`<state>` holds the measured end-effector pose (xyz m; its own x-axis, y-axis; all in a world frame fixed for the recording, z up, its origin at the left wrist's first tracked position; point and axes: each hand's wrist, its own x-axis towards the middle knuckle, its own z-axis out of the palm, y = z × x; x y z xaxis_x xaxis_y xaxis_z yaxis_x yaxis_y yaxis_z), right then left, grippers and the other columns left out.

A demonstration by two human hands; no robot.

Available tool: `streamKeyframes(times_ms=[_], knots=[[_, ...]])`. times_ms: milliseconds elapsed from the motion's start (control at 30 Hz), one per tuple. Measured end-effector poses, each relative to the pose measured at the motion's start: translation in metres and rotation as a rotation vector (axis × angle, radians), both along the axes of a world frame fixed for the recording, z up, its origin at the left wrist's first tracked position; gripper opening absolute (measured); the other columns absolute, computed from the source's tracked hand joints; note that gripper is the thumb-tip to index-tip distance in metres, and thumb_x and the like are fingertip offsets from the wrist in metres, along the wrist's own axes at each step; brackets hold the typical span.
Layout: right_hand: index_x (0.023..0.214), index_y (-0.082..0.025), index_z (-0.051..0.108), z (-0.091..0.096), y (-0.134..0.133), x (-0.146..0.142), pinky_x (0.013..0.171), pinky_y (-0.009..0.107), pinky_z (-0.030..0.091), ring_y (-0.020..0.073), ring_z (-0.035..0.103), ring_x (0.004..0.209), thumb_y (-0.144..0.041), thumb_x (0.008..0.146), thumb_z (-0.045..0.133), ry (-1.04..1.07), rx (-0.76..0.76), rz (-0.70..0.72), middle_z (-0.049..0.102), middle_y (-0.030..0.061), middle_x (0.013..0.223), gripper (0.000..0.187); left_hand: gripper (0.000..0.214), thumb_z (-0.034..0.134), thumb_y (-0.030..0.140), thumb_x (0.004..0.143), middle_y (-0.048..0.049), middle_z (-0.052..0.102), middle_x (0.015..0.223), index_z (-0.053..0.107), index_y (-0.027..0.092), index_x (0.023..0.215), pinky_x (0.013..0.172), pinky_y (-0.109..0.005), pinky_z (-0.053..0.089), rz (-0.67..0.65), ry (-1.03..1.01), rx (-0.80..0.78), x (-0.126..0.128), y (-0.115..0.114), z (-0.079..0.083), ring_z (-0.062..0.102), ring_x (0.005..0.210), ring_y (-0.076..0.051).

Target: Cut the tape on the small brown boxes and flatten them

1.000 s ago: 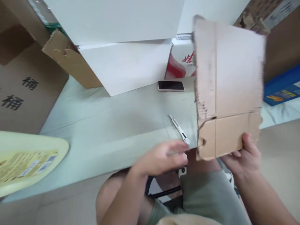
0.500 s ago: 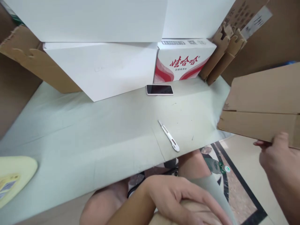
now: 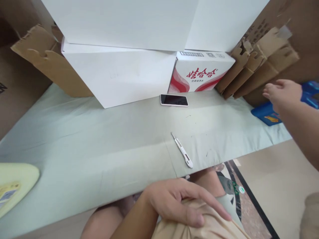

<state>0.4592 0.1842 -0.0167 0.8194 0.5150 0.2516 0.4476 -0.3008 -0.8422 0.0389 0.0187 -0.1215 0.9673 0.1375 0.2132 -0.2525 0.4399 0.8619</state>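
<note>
My left hand [image 3: 181,204] rests low in the view on a tan cloth-like thing [image 3: 206,225] in my lap, fingers stretched flat over it. My right hand [image 3: 282,93] is stretched out at the right, fingers loosely apart and holding nothing, close to folded brown cardboard pieces [image 3: 259,66] that lean against a large box. A white utility knife [image 3: 182,150] lies on the pale green table [image 3: 99,146] near its front edge, between the two hands. A phone [image 3: 174,100] lies flat farther back.
White boxes [image 3: 119,76] and a red-and-white printed carton [image 3: 199,74] stand along the table's back. A blue item [image 3: 267,114] lies under my right forearm. Brown cartons [image 3: 42,56] stand at the left, a pale yellow object [image 3: 12,189] at the lower left.
My right hand carried the cardboard piece to the right and let it go; it is now empty near the leaning cardboard. My left hand dropped from the table edge to my lap.
</note>
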Motion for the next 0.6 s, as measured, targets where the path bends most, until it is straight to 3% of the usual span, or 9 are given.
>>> streamKeyframes(times_ms=[67,133,233,300,367,467,600], knots=[[0.09,-0.004,0.072,-0.007,0.003,-0.01,0.072,0.045,0.048,0.0307,0.076,0.114,-0.012,0.075,0.073,0.044,-0.012,0.035,0.079,0.0206,0.114,0.017,0.074,0.072,0.054,0.096,-0.0246,0.068,0.145,0.064,0.002,0.147,0.116,-0.037,0.051,-0.005,0.003,-0.016,-0.006,0.002,0.003,0.061,0.143,-0.037],[0.089,-0.007,0.072,-0.019,-0.007,-0.026,0.077,0.043,0.051,0.0253,0.077,0.106,-0.007,0.075,0.073,0.104,0.009,0.075,0.08,0.0164,0.1,0.014,0.076,0.08,0.052,0.089,-0.0223,0.07,0.144,0.066,0.005,0.147,0.115,-0.036,0.052,-0.031,0.026,-0.029,-0.011,0.003,0.006,0.062,0.142,-0.036],[0.083,-0.013,0.07,-0.041,-0.042,-0.061,0.081,0.039,0.056,0.0167,0.076,0.085,-0.004,0.079,0.071,0.238,0.064,0.162,0.075,0.0078,0.079,0.01,0.081,0.089,0.052,0.077,-0.0181,0.074,0.139,0.07,0.01,0.143,0.112,-0.035,0.054,-0.061,0.049,-0.03,-0.015,0.003,0.008,0.065,0.138,-0.036],[0.084,-0.017,0.068,-0.058,-0.071,-0.096,0.076,0.034,0.058,0.0144,0.074,0.077,-0.009,0.08,0.07,0.344,0.111,0.251,0.074,0.0054,0.077,0.009,0.082,0.092,0.053,0.073,-0.0191,0.075,0.134,0.072,0.009,0.139,0.109,-0.034,0.056,-0.054,0.022,-0.011,-0.016,0.003,0.009,0.067,0.135,-0.036],[0.086,-0.02,0.065,-0.077,-0.101,-0.142,0.067,0.029,0.058,0.0146,0.072,0.071,-0.023,0.078,0.074,0.458,0.145,0.359,0.072,0.0027,0.074,0.012,0.08,0.092,0.054,0.072,-0.0203,0.076,0.131,0.074,0.007,0.134,0.106,-0.034,0.057,-0.038,-0.015,0.028,-0.015,0.003,0.011,0.068,0.133,-0.036],[0.087,-0.022,0.061,-0.108,-0.138,-0.229,0.056,0.026,0.056,0.0137,0.066,0.06,-0.05,0.074,0.075,0.596,0.146,0.575,0.068,-0.0014,0.069,0.034,0.073,0.088,0.061,0.073,-0.0178,0.076,0.129,0.078,0.01,0.123,0.098,-0.03,0.059,-0.031,-0.069,0.09,-0.015,-0.001,0.013,0.07,0.131,-0.034],[0.091,-0.022,0.064,-0.127,-0.151,-0.338,0.055,0.029,0.058,0.016,0.068,0.061,-0.05,0.081,0.072,0.7,0.049,0.939,0.07,0.0015,0.073,0.031,0.073,0.079,0.081,0.069,-0.0134,0.08,0.106,0.084,0.016,0.102,0.079,-0.025,0.06,-0.039,-0.044,0.116,-0.033,-0.012,0.011,0.079,0.108,-0.028]])
